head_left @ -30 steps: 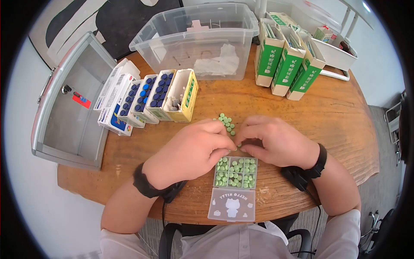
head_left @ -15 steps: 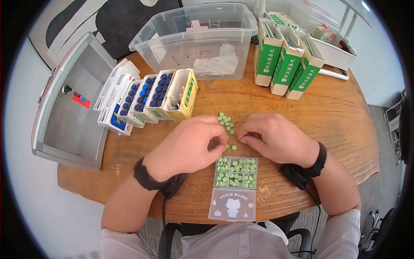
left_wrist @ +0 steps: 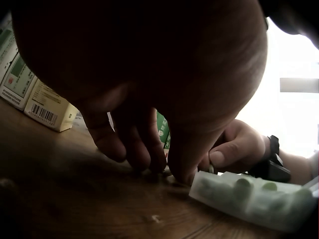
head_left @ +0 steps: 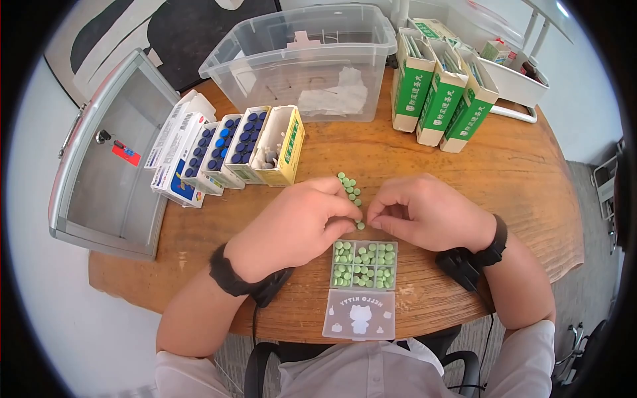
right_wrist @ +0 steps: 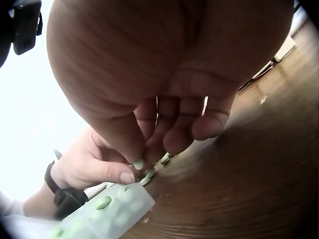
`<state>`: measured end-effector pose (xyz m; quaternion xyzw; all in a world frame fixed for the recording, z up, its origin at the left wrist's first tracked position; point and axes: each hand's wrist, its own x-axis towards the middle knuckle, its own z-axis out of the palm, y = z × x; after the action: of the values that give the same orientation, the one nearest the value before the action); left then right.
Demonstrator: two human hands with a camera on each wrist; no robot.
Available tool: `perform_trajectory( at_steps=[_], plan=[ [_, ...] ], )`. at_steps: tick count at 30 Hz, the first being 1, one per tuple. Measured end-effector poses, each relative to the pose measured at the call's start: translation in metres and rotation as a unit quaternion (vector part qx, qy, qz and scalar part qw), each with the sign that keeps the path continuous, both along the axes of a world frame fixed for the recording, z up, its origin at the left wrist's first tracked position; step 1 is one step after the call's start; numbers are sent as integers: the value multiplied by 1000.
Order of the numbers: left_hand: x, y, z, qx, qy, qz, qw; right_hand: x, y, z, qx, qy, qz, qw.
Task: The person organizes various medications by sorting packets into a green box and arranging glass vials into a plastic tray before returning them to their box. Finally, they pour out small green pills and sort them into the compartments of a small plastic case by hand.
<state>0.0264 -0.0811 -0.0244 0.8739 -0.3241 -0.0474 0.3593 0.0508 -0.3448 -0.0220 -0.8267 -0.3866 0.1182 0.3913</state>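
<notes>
Right hand (head_left: 434, 215) pinches one tablet (right_wrist: 138, 164); left hand (head_left: 288, 222) curls beside loose tablets (head_left: 352, 182), its hold indeterminable. Each tablet is best gripped lightly and released low over the compartments. Tablets appear round, pale green; loose ones lie on the bench (head_left: 517, 199), far of the partly filled pill box (head_left: 363, 290).

Round green tablets (head_left: 357, 192), some loose on table (head_left: 517, 192), others in open divided pillbox (head_left: 363, 289)
</notes>
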Motion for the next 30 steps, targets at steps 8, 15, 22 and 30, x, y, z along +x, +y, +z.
perform_trajectory(
  at_steps=[8, 15, 22, 30],
  plan=[
    [0, -4, 5, 40, -35, 10, 999, 3, -1, -1, -12, -2, -3, 1000],
    [-23, 1, 29, 1, 68, -137, 988, -4, 0, 1, 39, 119, 84, 988],
    [-11, 10, 20, 28, 14, -74, 997, 2, 1, -5, 35, 15, -50, 998],
    [-8, 15, 22, 76, 53, -49, 995, 1, 6, -17, 59, -83, 12, 995]
  ],
)
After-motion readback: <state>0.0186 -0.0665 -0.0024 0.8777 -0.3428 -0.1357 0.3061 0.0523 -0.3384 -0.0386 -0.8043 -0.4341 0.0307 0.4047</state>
